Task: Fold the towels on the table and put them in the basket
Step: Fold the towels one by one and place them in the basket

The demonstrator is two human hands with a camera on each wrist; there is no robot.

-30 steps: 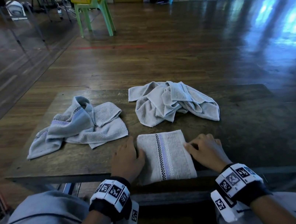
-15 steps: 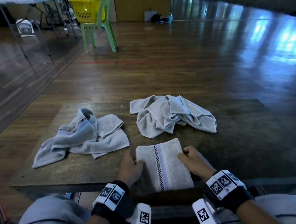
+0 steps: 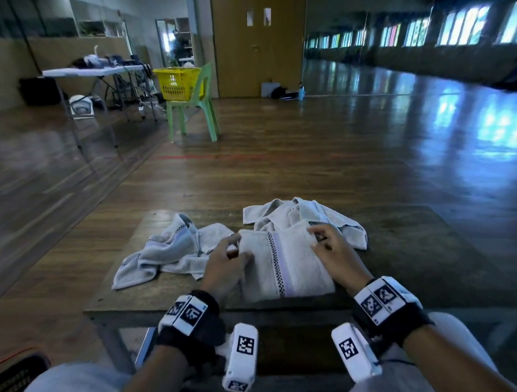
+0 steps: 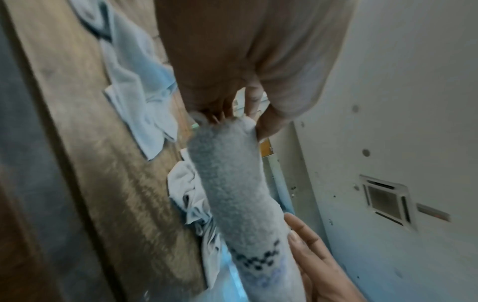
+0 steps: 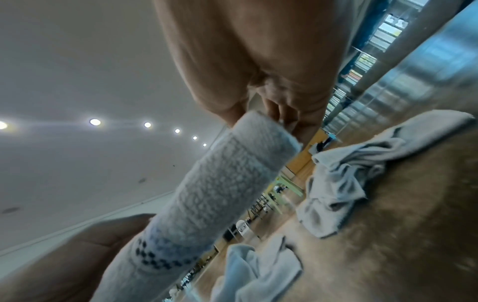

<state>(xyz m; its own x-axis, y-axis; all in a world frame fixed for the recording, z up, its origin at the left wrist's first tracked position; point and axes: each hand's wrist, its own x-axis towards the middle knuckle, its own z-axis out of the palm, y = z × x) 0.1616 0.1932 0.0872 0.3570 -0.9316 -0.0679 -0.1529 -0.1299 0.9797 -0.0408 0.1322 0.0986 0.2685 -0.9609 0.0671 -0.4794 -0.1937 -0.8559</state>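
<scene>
One folded towel, marked by a checkered and lilac stripe, is lifted at its far edge above the near part of the bench, the left hand pinching its left corner and the right hand pinching its right corner. Two crumpled towels remain unfolded on the bench: one to the left, one behind. A dark mesh basket stands low to the left, contents not visible; judged roughly one third done, with no towel seen delivered.
</scene>
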